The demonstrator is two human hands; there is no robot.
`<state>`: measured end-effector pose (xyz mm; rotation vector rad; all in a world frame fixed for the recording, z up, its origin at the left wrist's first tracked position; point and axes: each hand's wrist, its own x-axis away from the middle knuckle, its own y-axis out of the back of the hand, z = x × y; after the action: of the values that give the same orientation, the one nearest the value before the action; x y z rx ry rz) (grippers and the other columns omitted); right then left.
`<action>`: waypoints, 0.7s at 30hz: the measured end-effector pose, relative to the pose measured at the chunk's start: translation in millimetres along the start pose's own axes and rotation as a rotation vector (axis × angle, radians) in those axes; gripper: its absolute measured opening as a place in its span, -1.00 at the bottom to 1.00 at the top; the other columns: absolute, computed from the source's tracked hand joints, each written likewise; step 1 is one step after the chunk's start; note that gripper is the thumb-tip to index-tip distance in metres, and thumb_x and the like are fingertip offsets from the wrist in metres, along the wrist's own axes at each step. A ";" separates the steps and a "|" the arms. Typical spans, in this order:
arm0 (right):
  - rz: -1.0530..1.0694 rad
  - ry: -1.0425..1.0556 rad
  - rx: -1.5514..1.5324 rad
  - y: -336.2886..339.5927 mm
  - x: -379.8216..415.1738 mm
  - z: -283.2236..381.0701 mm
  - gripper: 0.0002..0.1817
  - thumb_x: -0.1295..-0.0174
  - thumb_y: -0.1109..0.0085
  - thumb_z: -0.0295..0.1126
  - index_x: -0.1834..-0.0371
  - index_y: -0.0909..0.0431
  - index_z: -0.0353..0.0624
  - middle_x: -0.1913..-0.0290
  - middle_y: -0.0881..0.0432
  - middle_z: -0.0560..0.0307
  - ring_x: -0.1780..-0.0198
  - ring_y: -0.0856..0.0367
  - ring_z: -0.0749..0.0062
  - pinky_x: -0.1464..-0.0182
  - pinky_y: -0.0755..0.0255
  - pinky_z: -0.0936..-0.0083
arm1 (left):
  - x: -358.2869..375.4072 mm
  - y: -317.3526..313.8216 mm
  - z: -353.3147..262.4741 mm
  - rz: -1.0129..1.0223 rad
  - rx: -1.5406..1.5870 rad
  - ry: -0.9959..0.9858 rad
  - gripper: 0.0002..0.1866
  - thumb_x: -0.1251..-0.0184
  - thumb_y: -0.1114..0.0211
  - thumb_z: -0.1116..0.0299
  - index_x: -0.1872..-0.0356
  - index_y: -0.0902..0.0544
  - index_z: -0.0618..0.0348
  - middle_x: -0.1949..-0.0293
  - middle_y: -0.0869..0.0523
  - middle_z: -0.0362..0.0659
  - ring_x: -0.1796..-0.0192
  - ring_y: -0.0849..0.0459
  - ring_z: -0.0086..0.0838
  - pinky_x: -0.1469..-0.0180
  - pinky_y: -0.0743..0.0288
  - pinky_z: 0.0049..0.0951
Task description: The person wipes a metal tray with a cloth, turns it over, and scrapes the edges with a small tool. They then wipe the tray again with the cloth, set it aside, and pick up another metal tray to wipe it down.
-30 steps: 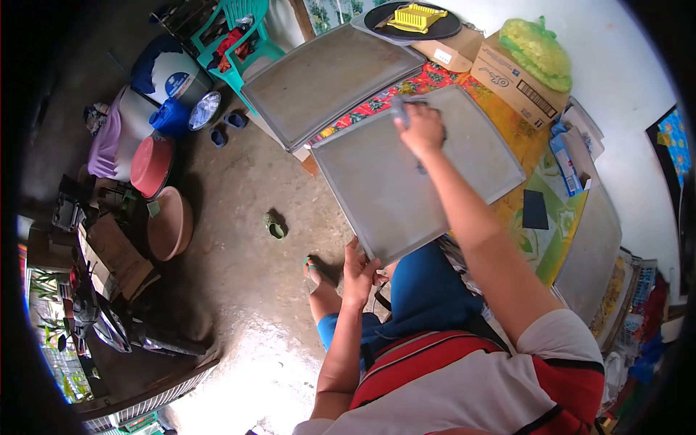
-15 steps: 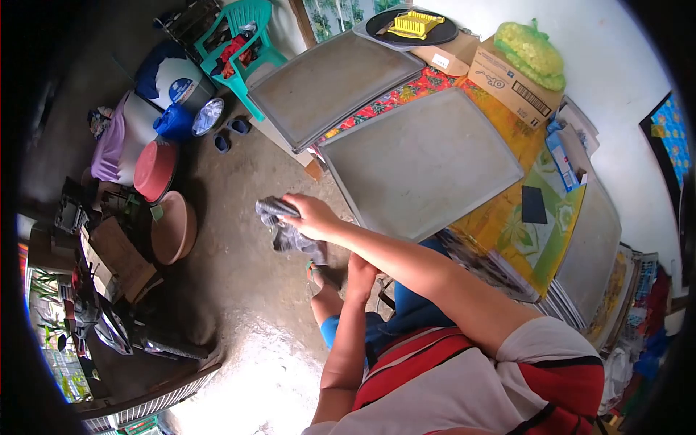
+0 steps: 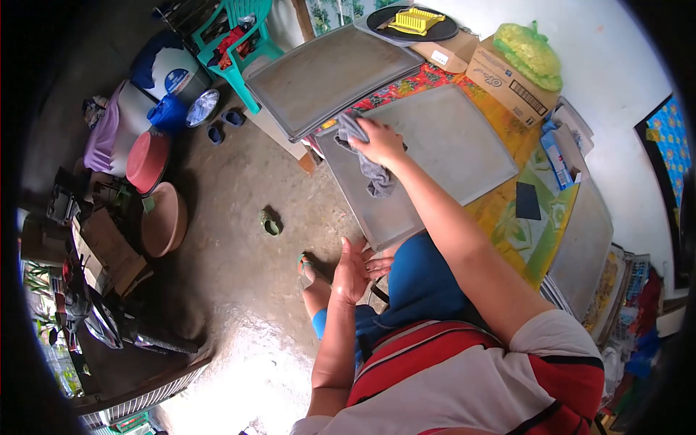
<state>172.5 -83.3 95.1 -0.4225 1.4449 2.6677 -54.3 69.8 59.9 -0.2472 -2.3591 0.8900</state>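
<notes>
A crumpled grey cloth hangs from my right hand, whose fingers are wrapped round its upper part. Both are over the left part of a flat grey metal tray, and the cloth's lower end lies over the tray's surface. My left hand is held below the tray's near left corner, palm up with its fingers spread and nothing in it. Behind the tray lies another, darker tray on the table with the floral cover.
A brown carton carries a yellow-green net bag. A blue box and a dark flat square lie at the right. Basins, a green chair and a green clog are on the floor at the left.
My right hand has moved up and right with the cloth, from above the floor to over the tray. My left hand has opened out, and the green clog has come into sight.
</notes>
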 end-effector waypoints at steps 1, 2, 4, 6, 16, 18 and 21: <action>0.005 0.007 0.204 -10.2 6.7 -4.5 -0.40 -0.22 -0.21 0.07 -0.30 -0.42 0.13 -0.30 -0.46 0.12 -0.27 -0.42 0.08 -0.19 -0.30 -0.03 | -1.1 -1.9 1.2 0.074 0.077 0.022 0.04 -0.35 0.22 -0.46 -0.45 -0.11 0.42 -0.21 -0.51 0.23 -0.04 -0.69 -0.12 -0.06 -0.63 -0.26; 0.041 -0.002 0.189 -21.7 11.5 -7.2 -0.36 -0.23 -0.14 0.15 -0.36 -0.36 0.24 -0.40 -0.34 0.22 -0.31 -0.31 0.12 -0.22 -0.18 -0.13 | -2.1 -4.0 0.4 0.057 0.142 0.015 0.08 -0.33 0.20 -0.49 -0.44 -0.10 0.46 -0.20 -0.50 0.25 -0.07 -0.68 -0.10 -0.13 -0.59 -0.27; 0.026 0.021 0.248 -24.7 34.4 11.3 -0.43 -0.23 -0.16 0.06 -0.30 -0.41 0.22 -0.28 -0.42 0.18 -0.20 -0.40 0.10 -0.15 -0.27 -0.09 | 1.4 -13.6 -8.0 0.048 0.238 0.005 0.10 -0.31 0.21 -0.50 -0.42 -0.11 0.49 -0.19 -0.52 0.24 -0.09 -0.67 -0.10 -0.15 -0.58 -0.25; 0.100 0.079 0.237 -17.5 71.4 32.9 -0.46 -0.18 -0.22 -0.05 -0.25 -0.44 0.19 -0.25 -0.43 0.17 -0.17 -0.42 0.09 -0.11 -0.31 -0.08 | 5.1 -17.8 -7.0 0.020 0.290 0.010 0.10 -0.29 0.23 -0.53 -0.42 -0.13 0.45 -0.20 -0.52 0.20 -0.11 -0.65 -0.12 -0.17 -0.56 -0.26; 0.170 0.144 -0.658 11.1 153.0 87.0 -0.51 -0.16 -0.24 -0.28 -0.19 -0.48 -0.12 -0.05 -0.56 -0.08 -0.05 -0.58 -0.05 -0.03 -0.50 0.15 | -2.9 19.3 -11.7 -0.086 0.359 -0.286 -0.11 -0.35 0.23 -0.48 -0.47 -0.23 -0.02 -0.37 -0.39 -0.11 -0.42 -0.33 -0.20 -0.44 -0.19 -0.16; 0.118 0.092 -0.689 24.2 150.4 103.4 -0.52 -0.19 -0.22 -0.27 -0.19 -0.47 -0.13 -0.05 -0.56 -0.09 -0.04 -0.58 -0.05 -0.05 -0.48 0.18 | 4.4 10.8 -26.8 -0.231 0.292 -0.453 -0.12 -0.39 0.18 -0.43 -0.48 -0.20 0.06 -0.38 -0.38 -0.10 -0.44 -0.30 -0.23 -0.44 -0.19 -0.20; 0.129 0.082 -0.750 -6.6 165.4 124.1 -0.51 -0.24 -0.18 -0.26 -0.23 -0.41 -0.13 -0.07 -0.53 -0.13 -0.09 -0.55 -0.04 -0.09 -0.45 0.18 | 1.3 2.6 -26.7 -0.216 0.347 -0.606 -0.25 -0.47 0.10 -0.26 -0.40 -0.28 0.17 -0.30 -0.47 -0.04 -0.30 -0.49 -0.18 -0.34 -0.35 -0.16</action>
<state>-9.9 13.3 108.2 -0.4908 0.4305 3.2522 -39.5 86.7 74.7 0.4730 -2.6259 1.3850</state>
